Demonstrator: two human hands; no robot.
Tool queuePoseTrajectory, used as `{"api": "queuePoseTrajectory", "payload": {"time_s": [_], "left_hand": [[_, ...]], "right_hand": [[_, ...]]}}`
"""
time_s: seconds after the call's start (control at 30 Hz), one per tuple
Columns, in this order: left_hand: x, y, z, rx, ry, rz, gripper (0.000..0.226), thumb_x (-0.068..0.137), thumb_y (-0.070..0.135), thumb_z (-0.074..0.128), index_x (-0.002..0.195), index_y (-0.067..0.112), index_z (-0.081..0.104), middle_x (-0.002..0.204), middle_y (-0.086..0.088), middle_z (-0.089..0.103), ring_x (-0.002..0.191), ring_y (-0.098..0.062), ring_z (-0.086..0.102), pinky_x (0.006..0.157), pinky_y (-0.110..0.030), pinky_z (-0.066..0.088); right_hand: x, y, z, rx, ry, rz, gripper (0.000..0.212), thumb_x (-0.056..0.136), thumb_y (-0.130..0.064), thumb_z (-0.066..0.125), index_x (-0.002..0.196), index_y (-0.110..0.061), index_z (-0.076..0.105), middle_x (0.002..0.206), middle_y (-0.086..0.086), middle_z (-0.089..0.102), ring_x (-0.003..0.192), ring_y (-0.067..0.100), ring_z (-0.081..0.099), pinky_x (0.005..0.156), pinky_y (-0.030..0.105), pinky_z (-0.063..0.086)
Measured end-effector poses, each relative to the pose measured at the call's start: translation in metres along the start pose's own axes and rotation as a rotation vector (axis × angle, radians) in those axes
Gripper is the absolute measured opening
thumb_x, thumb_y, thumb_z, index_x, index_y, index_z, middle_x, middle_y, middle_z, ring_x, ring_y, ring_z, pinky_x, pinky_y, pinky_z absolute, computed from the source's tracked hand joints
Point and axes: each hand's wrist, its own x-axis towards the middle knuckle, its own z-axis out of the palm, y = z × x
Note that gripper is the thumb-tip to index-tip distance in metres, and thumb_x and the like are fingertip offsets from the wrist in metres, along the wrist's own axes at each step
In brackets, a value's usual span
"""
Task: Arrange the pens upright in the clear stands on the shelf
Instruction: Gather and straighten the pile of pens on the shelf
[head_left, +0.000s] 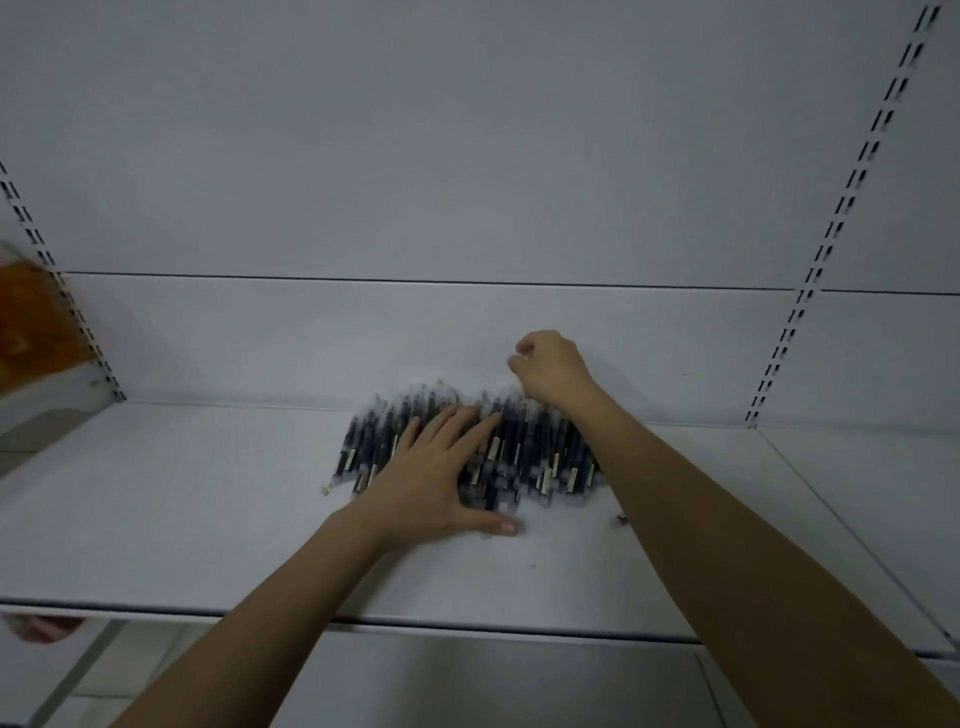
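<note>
pens (524, 447) lie in a dark heap toward the back edge of the shelf (182, 509), roughly midway along it, most of them flat on their sides and pointing front to back – none upright that i can make out. the white shelf is the biggest thing here, with its back wall rising behind and slotted uprights (831, 228) at each side. whether clear stands sit among the heap i cannot tell; the pale blur along the far ends of the pens could be clear plastic or just their caps.

judging by this, the job is at its start: the pile is being gathered or steadied, and no pen has gone into a stand yet. the next move, i'd guess, calls for pinching out a few pens, turning them on end and finding a stand to drop them into – and that stand has to be located first.

both bare forearms reach in over the front edge. the left hand (441, 467) lies flat on the near left part of the heap, fingers straight and spread, thumb stretched along the shelf at the front of the pile, pressing rather than gripping. the right hand (550, 371) hangs over the back of the heap, wrist bent down, fingers curled in; whether they pinch a pen i cannot tell.

at the far left edge sits something orange (31, 322), blurred.
</note>
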Motion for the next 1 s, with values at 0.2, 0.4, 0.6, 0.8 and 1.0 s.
{"api": "queuePoseTrajectory", "payload": {"time_s": [0.2, 0.4, 0.6, 0.8, 1.0], "left_hand": [[0.013, 0.014, 0.006, 0.125, -0.016, 0.161, 0.111, 0.064, 0.094, 0.045, 0.153, 0.049, -0.003, 0.165, 0.014, -0.009, 0.151, -0.015, -0.016, 0.121, -0.054, -0.009], [0.021, 0.010, 0.017, 0.212, 0.004, 0.247, 0.112, 0.063, 0.099, 0.026, 0.156, 0.041, 0.005, 0.166, 0.007, 0.002, 0.153, -0.021, -0.003, 0.121, -0.048, -0.009], [0.034, 0.005, 0.020, 0.242, 0.059, 0.198, 0.112, 0.065, 0.098, 0.011, 0.157, 0.035, 0.013, 0.165, 0.005, 0.017, 0.152, -0.024, 0.013, 0.123, -0.047, 0.005], [0.018, 0.001, 0.004, 0.051, 0.214, 0.001, 0.093, 0.075, 0.092, 0.010, 0.154, 0.043, 0.019, 0.163, 0.011, 0.020, 0.152, -0.017, 0.013, 0.123, -0.051, 0.002], [-0.007, -0.072, 0.002, -0.250, 0.316, -0.646, 0.100, 0.068, 0.092, 0.015, 0.149, 0.038, 0.035, 0.155, -0.005, 0.038, 0.142, -0.028, 0.035, 0.115, -0.053, 0.029]], "right_hand": [[-0.036, 0.057, -0.038, -0.334, -0.053, 0.124, 0.015, 0.099, -0.012, 0.050, 0.101, -0.001, 0.060, 0.101, 0.015, 0.065, 0.084, 0.030, 0.063, 0.067, 0.032, 0.049], [-0.075, 0.107, -0.051, -0.445, -0.250, 0.387, 0.023, 0.094, -0.016, 0.063, 0.083, -0.009, 0.044, 0.077, 0.007, 0.050, 0.053, 0.019, 0.054, 0.039, 0.025, 0.044], [-0.072, 0.123, -0.055, -0.410, -0.168, 0.352, 0.024, 0.087, -0.005, 0.065, 0.102, -0.005, 0.046, 0.098, 0.014, 0.055, 0.084, 0.027, 0.058, 0.063, 0.032, 0.048], [-0.052, 0.111, -0.040, 0.014, 0.093, 0.211, 0.017, 0.089, -0.001, 0.061, 0.105, -0.005, 0.056, 0.097, 0.014, 0.059, 0.075, 0.027, 0.056, 0.063, 0.032, 0.045], [-0.052, 0.121, -0.002, 0.122, 0.262, 0.370, 0.050, 0.099, -0.028, 0.053, 0.140, -0.002, 0.042, 0.140, 0.024, 0.041, 0.123, 0.041, 0.047, 0.105, 0.045, 0.041]]}}
